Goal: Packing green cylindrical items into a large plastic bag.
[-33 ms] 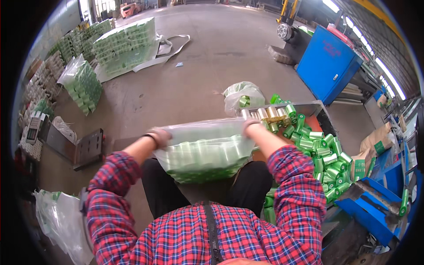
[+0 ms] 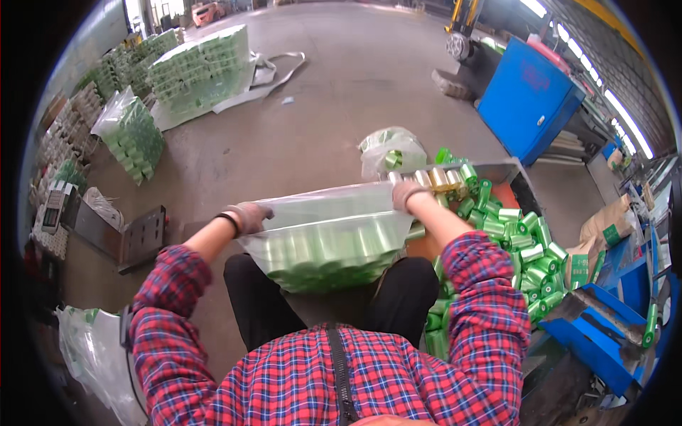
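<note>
Between my knees stands a clear plastic bag (image 2: 327, 245) packed with several green film rolls, its upper part stretched wide above them. My gloved left hand (image 2: 249, 217) is closed on the bag's left upper corner. At the right upper corner, my gloved right hand (image 2: 406, 194) grips the plastic too. Both arms reach forward and apart, so the bag's rim is pulled taut between them. Fingertips are partly hidden by the plastic and the gloves.
Right of me, a metal-edged bin (image 2: 522, 188) holds a heap of loose green rolls (image 2: 526, 248) and a row of gold ones (image 2: 440, 179). A blue cabinet (image 2: 529, 99) stands beyond. Another plastic bag (image 2: 392, 150) sits ahead; wrapped stacks (image 2: 202, 74) and a platform scale (image 2: 142, 238) are leftward.
Both hands have spread slightly farther apart, the left one moving left and the right one a little up. The bag's upper part is now pulled wider and straighter.
</note>
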